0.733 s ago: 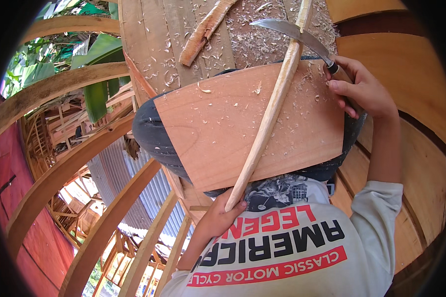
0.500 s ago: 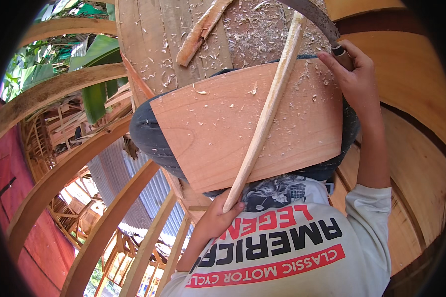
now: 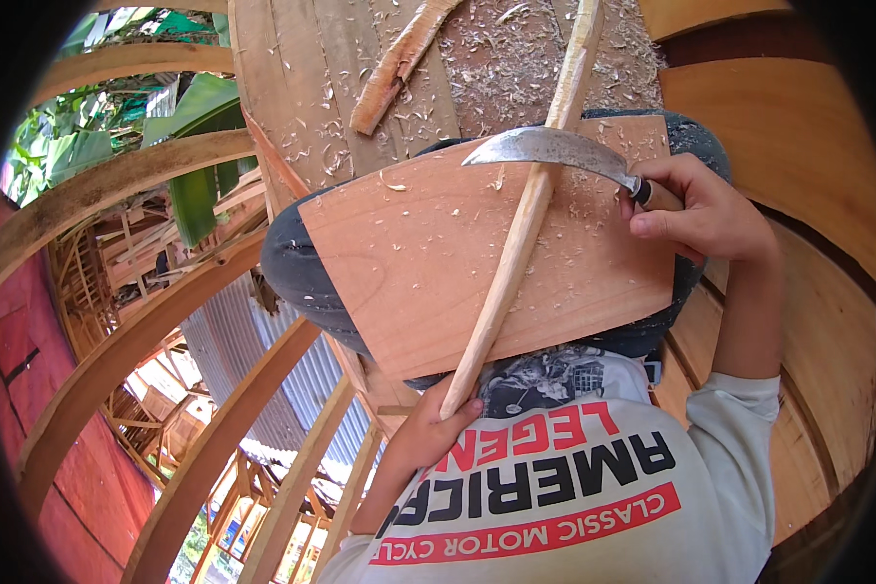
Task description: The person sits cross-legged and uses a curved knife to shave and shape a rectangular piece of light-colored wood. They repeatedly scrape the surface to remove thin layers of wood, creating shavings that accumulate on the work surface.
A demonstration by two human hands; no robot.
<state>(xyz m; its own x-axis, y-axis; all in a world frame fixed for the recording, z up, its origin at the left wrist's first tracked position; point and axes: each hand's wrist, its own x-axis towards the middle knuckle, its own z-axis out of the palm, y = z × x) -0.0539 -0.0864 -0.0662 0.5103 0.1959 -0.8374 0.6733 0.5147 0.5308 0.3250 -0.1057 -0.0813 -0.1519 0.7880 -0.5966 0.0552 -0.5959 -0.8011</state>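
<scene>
My left hand (image 3: pixel 430 425) is closed round the near end of a long, pale wooden stick (image 3: pixel 501 292), close to my shirt. The stick slants away from me, up and to the right, over a flat wooden board (image 3: pixel 409 263) lying across my lap. My right hand (image 3: pixel 706 209) grips the short wooden handle of a curved sickle-like knife (image 3: pixel 555 148). Its blade points left and crosses the stick near the board's far side; whether the edge touches the wood I cannot tell. A few pale shavings are scattered on the board.
Many curled shavings (image 3: pixel 506 68) cover the planks beyond my knees, where a rough strip of wood (image 3: pixel 399 73) lies. Curved wooden ribs (image 3: pixel 214 428) run along the left, with corrugated metal sheets (image 3: pixel 273 360) below them. Wide wooden planks (image 3: pixel 749 127) rise on the right.
The knife has come down toward me from beyond the board's far edge, and its blade now lies across the stick. My left hand has stayed almost still on the stick.
</scene>
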